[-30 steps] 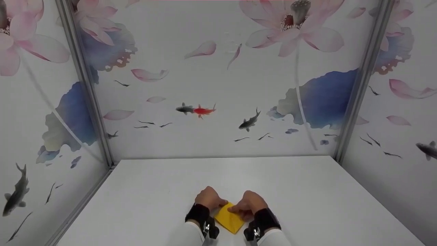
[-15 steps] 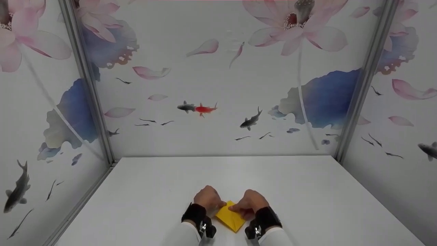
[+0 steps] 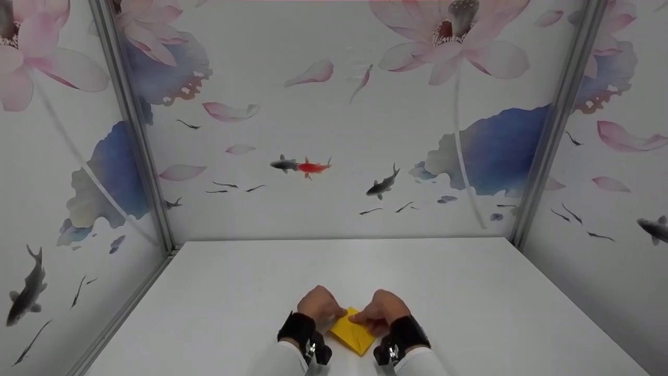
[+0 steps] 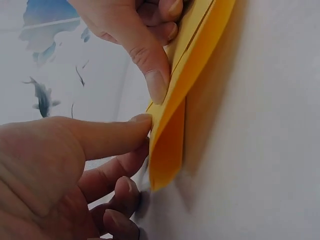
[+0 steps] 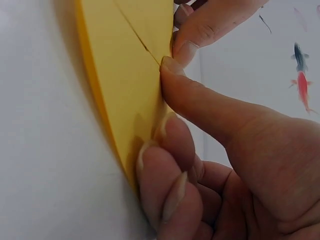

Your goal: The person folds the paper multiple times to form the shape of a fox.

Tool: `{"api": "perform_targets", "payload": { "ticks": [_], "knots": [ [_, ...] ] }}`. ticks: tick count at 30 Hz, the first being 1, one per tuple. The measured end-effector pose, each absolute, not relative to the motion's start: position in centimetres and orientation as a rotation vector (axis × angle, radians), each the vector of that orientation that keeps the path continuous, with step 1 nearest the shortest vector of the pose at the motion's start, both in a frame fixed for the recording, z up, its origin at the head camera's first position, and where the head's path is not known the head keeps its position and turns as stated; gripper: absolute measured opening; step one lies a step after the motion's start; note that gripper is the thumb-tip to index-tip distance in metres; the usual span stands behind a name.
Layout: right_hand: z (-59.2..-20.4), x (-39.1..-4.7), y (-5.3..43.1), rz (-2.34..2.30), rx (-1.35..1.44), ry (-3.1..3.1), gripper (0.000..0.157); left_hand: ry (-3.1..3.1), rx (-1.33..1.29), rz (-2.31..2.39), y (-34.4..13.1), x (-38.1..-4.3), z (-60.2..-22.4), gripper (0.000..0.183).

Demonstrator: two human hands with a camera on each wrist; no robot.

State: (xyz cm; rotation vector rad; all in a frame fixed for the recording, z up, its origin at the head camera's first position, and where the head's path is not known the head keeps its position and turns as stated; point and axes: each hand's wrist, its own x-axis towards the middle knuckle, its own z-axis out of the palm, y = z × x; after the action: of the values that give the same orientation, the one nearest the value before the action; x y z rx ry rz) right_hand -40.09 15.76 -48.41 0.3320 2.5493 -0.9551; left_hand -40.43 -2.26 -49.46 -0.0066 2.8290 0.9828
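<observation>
A folded sheet of yellow paper [image 3: 356, 339] lies turned corner-up near the front of the white table, between the two hands. My left hand [image 3: 317, 303] pinches its far left edge, thumb on top. In the left wrist view the paper [image 4: 167, 155] bows open along its near side, showing a gap between layers. My right hand [image 3: 385, 309] grips the far right side. The right wrist view shows that thumb pressing where a slit between folded flaps meets the edge of the paper [image 5: 117, 65], with the other fingers curled at its lower edge. Both thumbs sit close together.
The white table [image 3: 219, 292] extends around the hands. Printed panels with lotus flowers and fish enclose it, with a back wall [image 3: 313, 219] and metal corner posts [image 3: 141, 151] at either side. Black straps with small devices [image 3: 300, 328] circle both wrists.
The head view has shifted slightly. Both hands stay on the yellow paper in nearly the same pose, the left wrist a touch farther left.
</observation>
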Motion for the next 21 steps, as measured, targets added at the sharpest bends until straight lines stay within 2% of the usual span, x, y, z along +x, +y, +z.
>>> {"api": "perform_targets", "payload": {
  "ticks": [4,13,21],
  "knots": [
    [-48.55,-40.11,15.99,-0.971,0.295,2.565,0.04,2.869,-0.014,0.981,-1.88,-40.27,-49.77,0.024],
    [-48.33,-39.82,16.08,-1.01,0.263,2.547,0.042,2.952,0.151,0.971,-2.13,-39.6,-50.04,0.025],
    [-48.19,-39.84,15.89,-1.028,0.29,2.514,0.042,2.898,0.155,0.965,-2.63,-39.71,-50.09,0.022]
  ]
}}
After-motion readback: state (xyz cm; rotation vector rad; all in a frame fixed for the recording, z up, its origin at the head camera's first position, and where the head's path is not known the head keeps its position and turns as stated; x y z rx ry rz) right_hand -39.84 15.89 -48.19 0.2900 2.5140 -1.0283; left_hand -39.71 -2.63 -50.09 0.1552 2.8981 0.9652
